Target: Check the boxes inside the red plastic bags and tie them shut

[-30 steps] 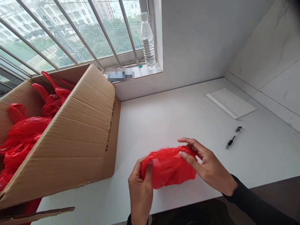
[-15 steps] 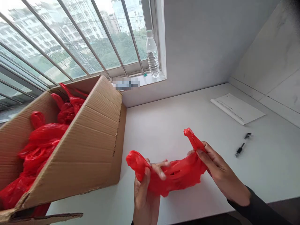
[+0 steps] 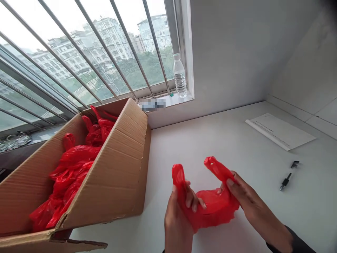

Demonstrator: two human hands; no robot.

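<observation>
A red plastic bag (image 3: pixel 213 211) hangs between my two hands above the white table. My left hand (image 3: pixel 179 211) grips it below one handle loop, which sticks up past the thumb; its other fingers curl over the bag's near side. Below the second loop, my right hand (image 3: pixel 240 191) pinches the bag between thumb and fingers, and that loop points up to the left. The bag's middle sags in loose folds, with a ragged lower edge. Some fingertips of the right hand are hidden behind the plastic.
At the left stands an open cardboard box (image 3: pixel 118 175) holding several crumpled red bags (image 3: pixel 76 165). A water bottle (image 3: pixel 180 77) is on the windowsill beside the barred window. A sheet of paper (image 3: pixel 281 131) and a pen (image 3: pixel 288 177) lie on the table (image 3: pixel 184 144) to the right.
My hands have come closer together, and the left loop now stands more upright. The view has shifted, so the box and table items sit lower and further right.
</observation>
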